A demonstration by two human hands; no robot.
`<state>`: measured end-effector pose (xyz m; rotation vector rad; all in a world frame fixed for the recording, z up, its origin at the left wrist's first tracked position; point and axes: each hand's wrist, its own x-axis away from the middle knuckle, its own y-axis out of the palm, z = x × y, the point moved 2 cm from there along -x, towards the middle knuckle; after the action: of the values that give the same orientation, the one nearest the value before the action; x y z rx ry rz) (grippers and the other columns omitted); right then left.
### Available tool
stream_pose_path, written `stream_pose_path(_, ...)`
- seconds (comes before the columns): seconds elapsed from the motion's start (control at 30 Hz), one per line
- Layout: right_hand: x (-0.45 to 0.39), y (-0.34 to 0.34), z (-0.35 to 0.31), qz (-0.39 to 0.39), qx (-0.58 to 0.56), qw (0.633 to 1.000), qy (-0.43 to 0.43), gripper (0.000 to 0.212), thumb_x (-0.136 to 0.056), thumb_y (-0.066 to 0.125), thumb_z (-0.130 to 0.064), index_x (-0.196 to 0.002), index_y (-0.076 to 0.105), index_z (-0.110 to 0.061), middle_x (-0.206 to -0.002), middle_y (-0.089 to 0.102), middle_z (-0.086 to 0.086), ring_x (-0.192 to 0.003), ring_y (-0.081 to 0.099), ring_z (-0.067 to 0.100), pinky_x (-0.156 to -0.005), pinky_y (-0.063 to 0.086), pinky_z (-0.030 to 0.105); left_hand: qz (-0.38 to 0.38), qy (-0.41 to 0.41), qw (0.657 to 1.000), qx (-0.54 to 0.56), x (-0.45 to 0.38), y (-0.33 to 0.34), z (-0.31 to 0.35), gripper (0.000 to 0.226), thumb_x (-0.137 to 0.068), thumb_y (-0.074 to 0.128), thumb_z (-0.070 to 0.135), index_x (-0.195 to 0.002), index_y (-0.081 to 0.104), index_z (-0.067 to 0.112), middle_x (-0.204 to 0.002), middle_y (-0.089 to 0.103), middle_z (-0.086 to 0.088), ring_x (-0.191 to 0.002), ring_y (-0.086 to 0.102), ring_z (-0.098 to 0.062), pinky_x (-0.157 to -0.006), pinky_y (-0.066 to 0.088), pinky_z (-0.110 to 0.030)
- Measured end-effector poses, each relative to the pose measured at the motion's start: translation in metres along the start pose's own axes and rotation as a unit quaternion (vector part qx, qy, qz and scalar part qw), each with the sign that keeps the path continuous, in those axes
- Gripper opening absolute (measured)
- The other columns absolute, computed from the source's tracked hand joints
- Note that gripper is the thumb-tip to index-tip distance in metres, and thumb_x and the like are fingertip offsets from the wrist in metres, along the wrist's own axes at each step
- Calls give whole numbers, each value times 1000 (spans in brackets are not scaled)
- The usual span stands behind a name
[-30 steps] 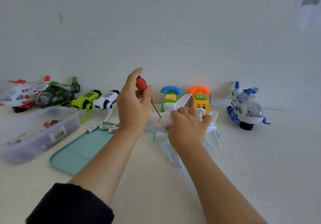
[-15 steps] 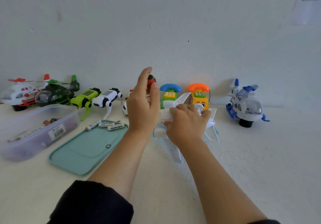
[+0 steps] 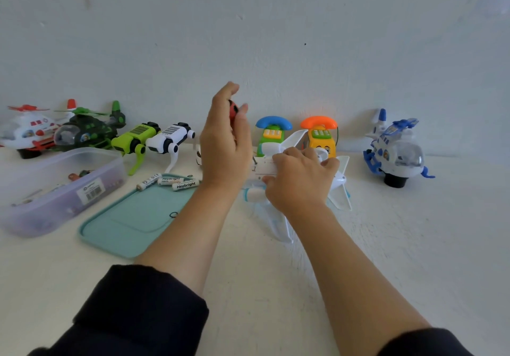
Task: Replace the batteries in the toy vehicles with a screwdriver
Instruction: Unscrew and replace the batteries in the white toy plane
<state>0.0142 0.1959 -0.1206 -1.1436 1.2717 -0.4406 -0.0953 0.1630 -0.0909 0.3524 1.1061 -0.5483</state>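
Observation:
A white toy plane (image 3: 340, 190) lies belly-up on the table in the middle. My right hand (image 3: 299, 180) grips its body from above and covers most of it. My left hand (image 3: 225, 145) holds a screwdriver (image 3: 234, 111) with a red and black handle, almost upright. The thin shaft comes down to the plane's underside near its left end; the tip is hidden by my fingers. Three white batteries (image 3: 172, 182) lie at the far edge of a teal tray (image 3: 132, 223), left of my hands.
A clear plastic box (image 3: 59, 190) with small parts stands at the left. Along the wall stand two toy helicopters (image 3: 59, 130), two robot dogs (image 3: 154, 141), two toy phones (image 3: 296, 133) and a blue and white helicopter (image 3: 394, 150). A small black ring (image 3: 174, 214) lies on the tray.
My left hand has raised the screwdriver from a slant to nearly upright, and moved closer to the plane. My right hand keeps its grip on the plane.

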Motion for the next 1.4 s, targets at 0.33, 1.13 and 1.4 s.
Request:
stream_pose_path(0.33, 2, 0, -1, 3, -7, 1000, 6, 24, -82, 61, -34, -103, 60, -23, -108, 57, -7, -111, 41, 22, -90, 25, 43, 31, -25, 999, 10, 0, -6, -2, 40, -92, 33, 2, -130, 45, -4, -112, 59, -1, -89, 63, -20, -78, 50, -19)
stream_pose_path(1.13, 2, 2, -1, 10, -3, 1000, 6, 25, -81, 63, -34, -104, 61, -24, -107, 58, -7, -110, 41, 21, -90, 25, 45, 12, 21, 999, -49, -4, -5, 2, 45, -95, 45, 30, -132, 49, 4, -68, 52, -5, -61, 63, -21, -61, 51, -33)
stream_pose_path(1.4, 1, -1, 1, 6, -20, 1000, 17, 26, -83, 62, -37, -106, 64, -24, -108, 60, -7, -109, 43, 20, -91, 25, 43, -25, -59, 998, 7, -5, -12, -8, 52, -93, 30, 9, -146, 30, 10, -122, 53, -6, -95, 64, -14, -90, 52, -40)
